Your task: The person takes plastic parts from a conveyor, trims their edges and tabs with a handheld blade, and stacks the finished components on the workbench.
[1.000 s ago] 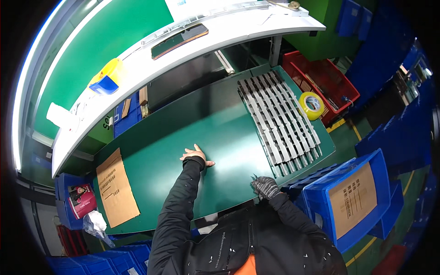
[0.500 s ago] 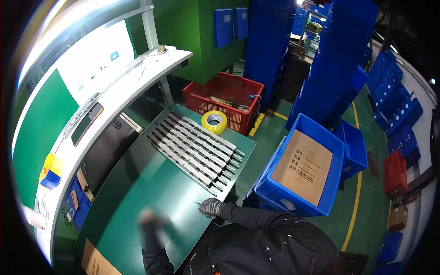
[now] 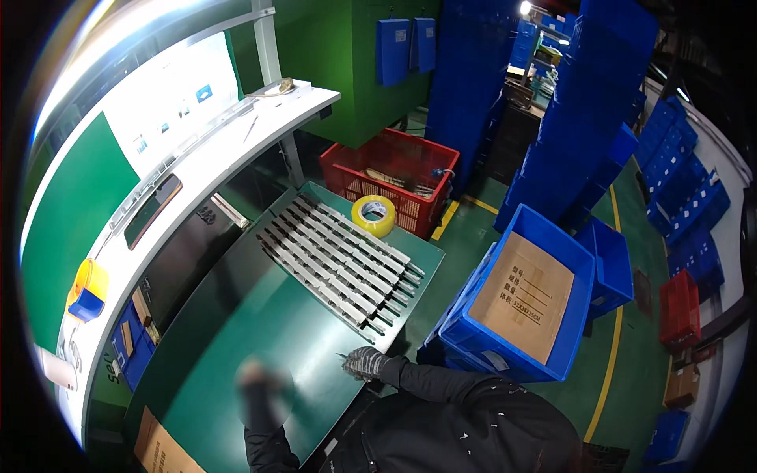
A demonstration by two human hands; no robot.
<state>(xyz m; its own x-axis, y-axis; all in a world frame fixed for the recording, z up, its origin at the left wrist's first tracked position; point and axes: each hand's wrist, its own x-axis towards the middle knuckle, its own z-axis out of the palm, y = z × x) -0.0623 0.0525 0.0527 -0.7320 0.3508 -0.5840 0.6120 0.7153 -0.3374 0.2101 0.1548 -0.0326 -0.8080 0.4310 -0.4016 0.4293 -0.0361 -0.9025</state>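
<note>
My right hand point(image 3: 364, 363), in a grey striped glove, is at the near edge of the green tabletop point(image 3: 229, 339). Its fingers look slightly apart, and nothing shows in them. My left hand point(image 3: 260, 377) is over the tabletop to the left, too smeared for its fingers to be made out. Just beyond the right hand, several long light-grey metal bars point(image 3: 339, 262) with dark, thin ends lie side by side in a slanting row. Behind them, at the table's far edge, rests a roll of yellow packing tape point(image 3: 385, 226).
A blue crate point(image 3: 579, 315) with a flat cardboard piece point(image 3: 524, 288) inside stands right of the table. Behind the table is a red crate point(image 3: 394, 146). A white shelf point(image 3: 213, 150) with a phone point(image 3: 154, 211) runs along the left. Cardboard point(image 3: 162, 449) lies at the near left corner.
The whole view has shifted slightly, with the surroundings a little lower and further right. Both hands stay in nearly the same places, and the bars and tape keep their arrangement.
</note>
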